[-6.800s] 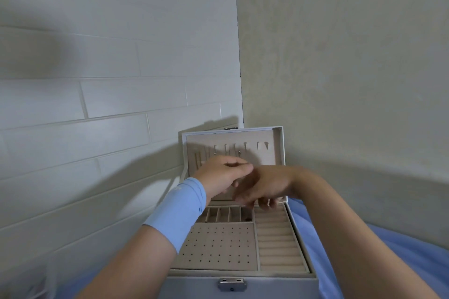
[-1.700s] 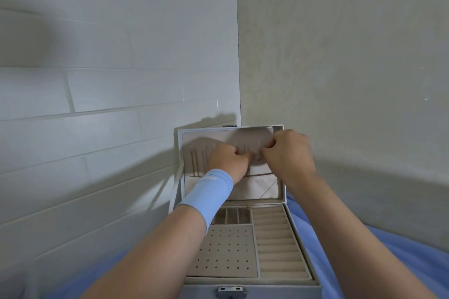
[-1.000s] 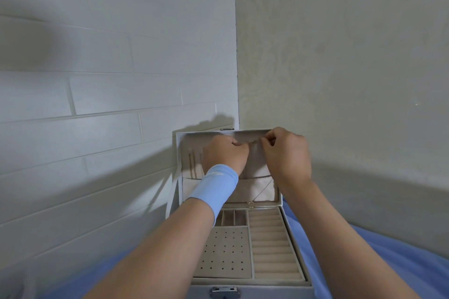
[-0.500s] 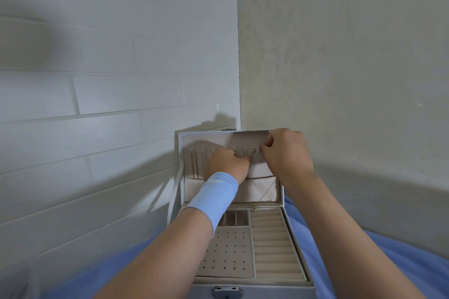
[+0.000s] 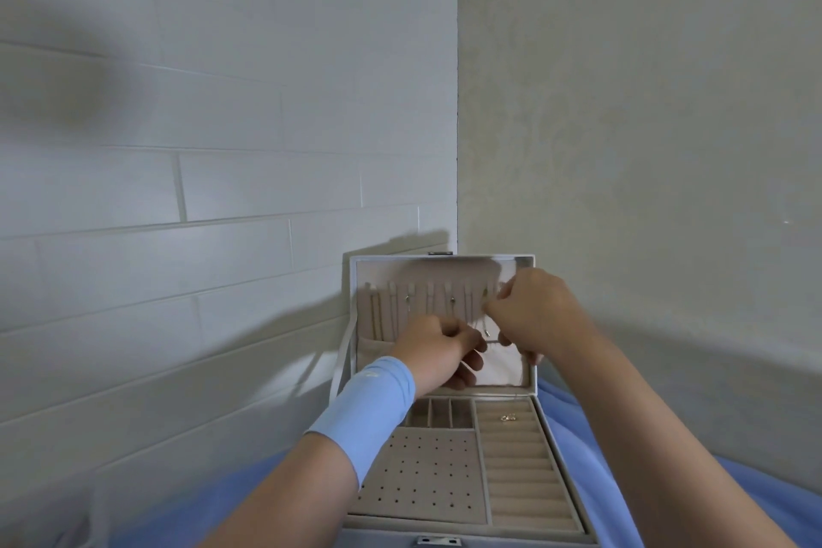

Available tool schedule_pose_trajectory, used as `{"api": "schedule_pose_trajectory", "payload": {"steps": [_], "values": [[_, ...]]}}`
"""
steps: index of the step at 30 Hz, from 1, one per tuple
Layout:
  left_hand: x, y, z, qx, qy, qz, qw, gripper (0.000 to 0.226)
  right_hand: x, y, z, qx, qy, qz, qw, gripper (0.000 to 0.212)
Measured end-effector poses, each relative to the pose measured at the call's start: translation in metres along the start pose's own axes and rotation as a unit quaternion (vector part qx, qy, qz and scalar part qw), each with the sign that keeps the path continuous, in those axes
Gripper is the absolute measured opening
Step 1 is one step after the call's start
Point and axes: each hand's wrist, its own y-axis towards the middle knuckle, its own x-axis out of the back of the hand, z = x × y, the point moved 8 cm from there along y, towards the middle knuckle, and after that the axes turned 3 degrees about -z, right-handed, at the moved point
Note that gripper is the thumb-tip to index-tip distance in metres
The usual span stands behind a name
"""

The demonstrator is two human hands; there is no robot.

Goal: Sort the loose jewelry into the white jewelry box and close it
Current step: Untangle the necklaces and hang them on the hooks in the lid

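The left hand (image 5: pixel 438 354) and right hand (image 5: pixel 529 311) are pinching a thin necklace (image 5: pixel 507 417) before the upright lid (image 5: pixel 387 274) of the white jewelry box (image 5: pixel 561 461). It is hanging downward, its end lying on the ring rolls (image 5: pixel 520 474).

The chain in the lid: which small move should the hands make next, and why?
Probably loop the chain over the hook nearest the right hand, in the lid. The right hand pinches the chain's top just beside that hook, the left hand seems to hold its lower end, and it seems not yet hooked.
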Motion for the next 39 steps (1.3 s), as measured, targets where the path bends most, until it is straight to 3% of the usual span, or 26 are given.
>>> {"api": "schedule_pose_trajectory", "payload": {"steps": [6,11,17,23,28,32,35,39], "values": [[-0.002,-0.007,-0.004,-0.02,0.017,0.04,0.999,0.022,-0.028,-0.013,0.002,-0.038,0.012,0.135,0.99,0.043],[0.007,-0.008,0.004,0.015,0.069,0.037,0.997,0.021,-0.035,-0.018,0.002,-0.024,-0.009,0.234,0.972,0.028],[-0.004,-0.002,0.007,0.08,0.021,0.018,0.996,0.027,-0.013,-0.011,0.006,0.01,-0.04,0.185,0.982,0.017],[-0.029,-0.006,0.002,0.067,-0.093,0.116,0.987,0.027,0.004,-0.005,0.01,0.054,-0.02,0.137,0.989,0.018],[-0.011,-0.007,0.005,0.079,0.013,0.065,0.995,0.016,-0.003,-0.002,0.002,0.039,-0.013,0.169,0.985,0.015],[0.0,-0.009,-0.006,0.037,0.087,0.028,0.995,0.016,-0.024,-0.015,-0.013,0.01,-0.079,0.307,0.948,0.014],[0.002,-0.006,-0.012,0.003,0.156,-0.003,0.988,0.017,-0.044,-0.026,-0.017,0.014,-0.036,0.38,0.924,0.014],[0.0,-0.005,-0.021,-0.04,0.157,-0.009,0.987,0.02,-0.046,-0.021,-0.013,0.037,0.049,0.346,0.936,0.012]]}}
